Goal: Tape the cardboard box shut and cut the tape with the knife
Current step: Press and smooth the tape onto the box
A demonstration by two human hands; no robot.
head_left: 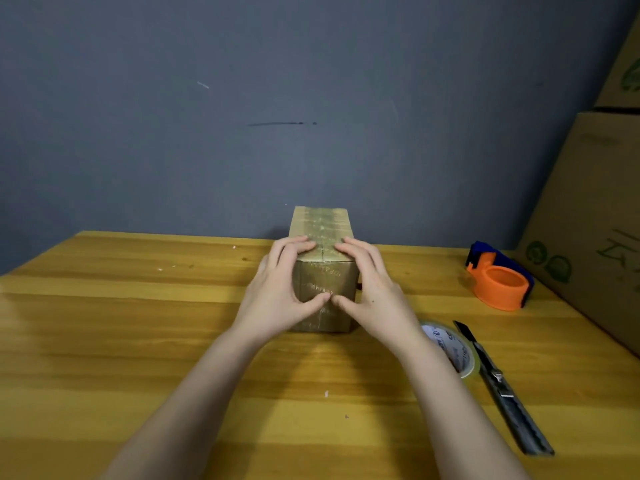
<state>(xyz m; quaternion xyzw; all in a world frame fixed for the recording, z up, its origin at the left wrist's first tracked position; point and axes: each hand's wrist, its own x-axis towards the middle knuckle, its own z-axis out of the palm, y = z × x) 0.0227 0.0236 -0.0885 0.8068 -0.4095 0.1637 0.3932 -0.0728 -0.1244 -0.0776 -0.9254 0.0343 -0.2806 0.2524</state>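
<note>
A small cardboard box (322, 223) stands mid-table, its flaps closed, with shiny tape running along the top and down the near face. My left hand (277, 289) clasps its near left corner, fingers on the top edge and thumb pressed on the front. My right hand (370, 289) mirrors it on the right side, and the two thumbs nearly touch on the front face. A roll of clear tape (453, 348) lies flat to the right of my right wrist, partly hidden by my forearm. The utility knife (502, 386) lies beside the roll, blade end pointing away from me.
An orange and blue tape dispenser (498, 275) sits at the back right of the wooden table (138, 323). Large cardboard cartons (595, 209) are stacked along the right edge. A grey wall rises just behind the table.
</note>
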